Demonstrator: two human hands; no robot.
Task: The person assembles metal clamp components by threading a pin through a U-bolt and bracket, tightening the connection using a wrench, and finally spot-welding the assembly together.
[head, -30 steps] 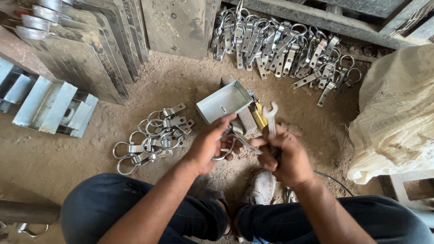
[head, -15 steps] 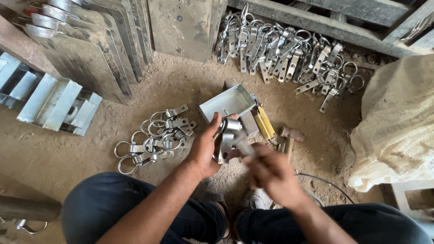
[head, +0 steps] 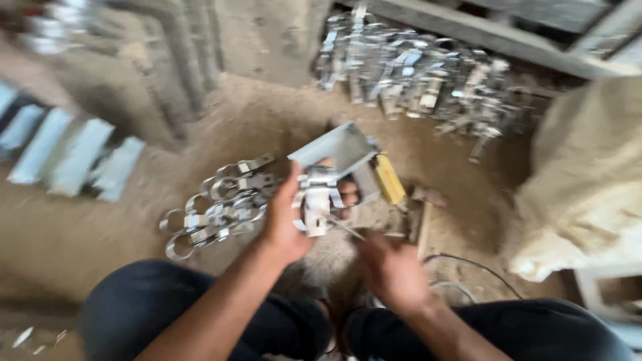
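Observation:
The view is blurred by motion. My left hand [head: 284, 220] grips a shiny metal pipe clamp [head: 317, 197], held upright over the dirt floor in front of my knees. My right hand [head: 391, 267] is lower and to the right, a little apart from the clamp, with its fingers curled. A thin metal piece [head: 348, 229] lies between its fingertips and the clamp; the blur hides whether the hand holds it. Just behind the clamp are an open grey metal box [head: 338, 147] and a yellow-handled tool [head: 389, 179].
A heap of ring clamps [head: 221, 204] lies left of my left hand. A bigger pile of clamps [head: 414, 73] lies along the back. There are grey metal plates [head: 73, 157] at far left, a pale sack [head: 588, 187] at right, and a hammer [head: 421, 214] and cable [head: 468, 264] near my right knee.
My right hand has pulled back down and to the right, away from the clamp. My left hand has kept the clamp and lifted it slightly. The camera moved, which blurs the picture.

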